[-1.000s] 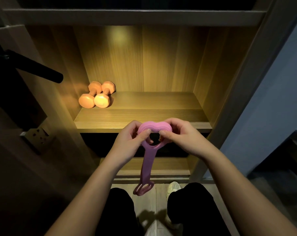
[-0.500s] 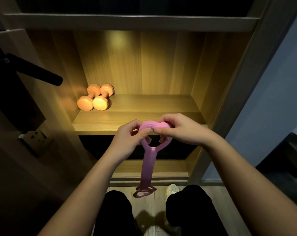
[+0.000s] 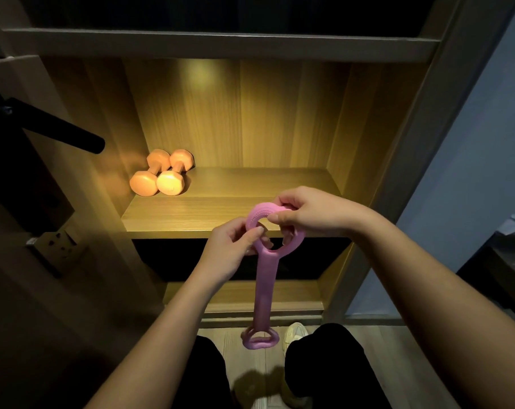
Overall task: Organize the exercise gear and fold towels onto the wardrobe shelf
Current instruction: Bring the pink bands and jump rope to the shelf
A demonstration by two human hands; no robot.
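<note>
A pink rubber resistance band point(image 3: 266, 286) hangs in front of the lit wardrobe shelf point(image 3: 191, 215). Its upper handle loop is pinched on the left by my left hand point(image 3: 231, 249) and gripped on the right by my right hand point(image 3: 306, 212). The strap drops straight down to a second loop near my knees. Two orange dumbbells point(image 3: 162, 172) lie side by side at the shelf's back left corner. No towels are in view.
A black door handle point(image 3: 58, 129) juts out from the open door on the left. A lower wooden shelf point(image 3: 244, 299) sits under the lit one. On the right stands a blue-grey wall point(image 3: 462, 184). My legs and a white shoe point(image 3: 294, 335) are below.
Both hands have raised the band's upper loop a little and shifted it right, toward the shelf edge. The loop now lies tilted, and the lower loop has swung slightly right.
</note>
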